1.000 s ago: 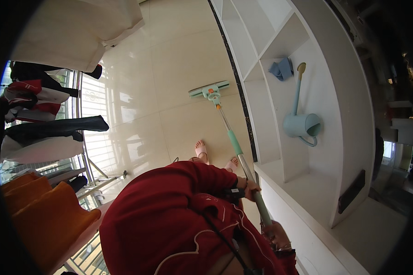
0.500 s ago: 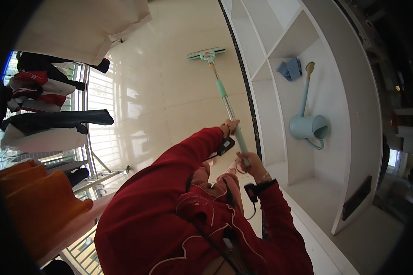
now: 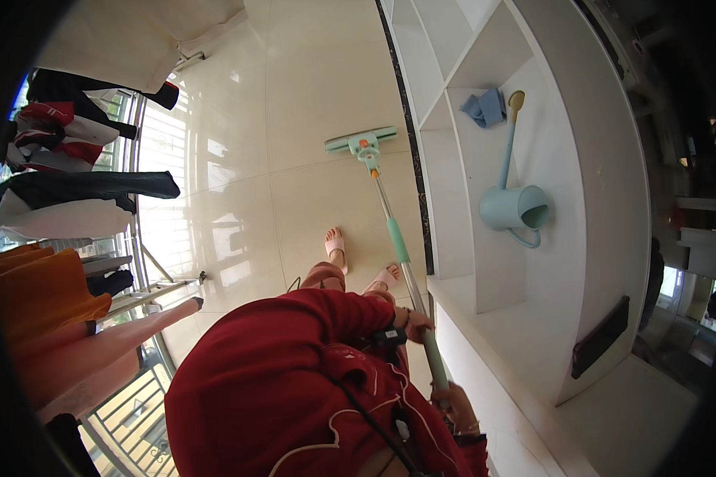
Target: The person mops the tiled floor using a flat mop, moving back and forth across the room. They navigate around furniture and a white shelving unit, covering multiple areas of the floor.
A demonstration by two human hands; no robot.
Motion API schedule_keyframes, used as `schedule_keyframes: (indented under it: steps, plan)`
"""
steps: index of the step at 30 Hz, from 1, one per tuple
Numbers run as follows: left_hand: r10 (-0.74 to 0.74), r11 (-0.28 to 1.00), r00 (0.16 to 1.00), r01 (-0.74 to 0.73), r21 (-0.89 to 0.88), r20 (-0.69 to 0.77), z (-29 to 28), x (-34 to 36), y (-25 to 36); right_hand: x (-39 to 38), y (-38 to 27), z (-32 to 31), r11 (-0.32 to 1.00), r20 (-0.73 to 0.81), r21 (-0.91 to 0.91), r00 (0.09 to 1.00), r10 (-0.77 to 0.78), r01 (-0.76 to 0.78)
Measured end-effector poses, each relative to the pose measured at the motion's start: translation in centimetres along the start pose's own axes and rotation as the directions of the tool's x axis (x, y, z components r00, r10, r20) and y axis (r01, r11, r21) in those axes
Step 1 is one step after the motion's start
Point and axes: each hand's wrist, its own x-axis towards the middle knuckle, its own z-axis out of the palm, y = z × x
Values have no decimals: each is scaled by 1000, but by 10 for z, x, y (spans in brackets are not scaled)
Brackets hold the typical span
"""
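Both of my hands grip the long handle of a mop (image 3: 398,240) with a metal pole and pale green grips. Its wide flat green head (image 3: 363,143) rests on the tiled floor ahead, near the dark border strip. My left hand (image 3: 416,325) is closed around the pole lower down, at the upper end of the metal section. Closer to my body, my right hand (image 3: 456,407) is wrapped round the end of the green grip. My feet in pink slippers (image 3: 336,252) stand to the left of the pole.
On the right, a white shelf unit (image 3: 569,199) holds a light blue watering can (image 3: 514,208) and a folded blue cloth (image 3: 484,107). A dark flat panel (image 3: 601,337) is on its side. At left, a metal drying rack (image 3: 138,238) carries hanging clothes (image 3: 87,188). Beige fabric (image 3: 135,40) hangs at the upper left.
Both hands have drawn back toward my body, pulling the mop with them, so its head is nearer across the floor. My slippered feet now show more fully.
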Motion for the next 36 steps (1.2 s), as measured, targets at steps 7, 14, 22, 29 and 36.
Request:
schedule_keyframes:
  steps: [7,14,22,29,36]
  plan:
    - [-169,985,962,173,-2,-214,9,22,11,0,-6,4,994,-229,-108,973,-32,7]
    - [508,833,748,-552,24,-427,-41,-60,154,128,-124,59,958,1,-170,973,-233,230]
    - [722,656,316,-595,465,-615,-90,-240,287,204,-264,223,882,249,-272,913,-322,385]
    - [600,797,703,-567,208,-381,-54,-185,183,140,-176,145,906,226,-299,944,-240,301]
    - [69,996,995,-65,61,-70,3,-119,84,27,-101,88,991,-154,-115,987,52,-71]
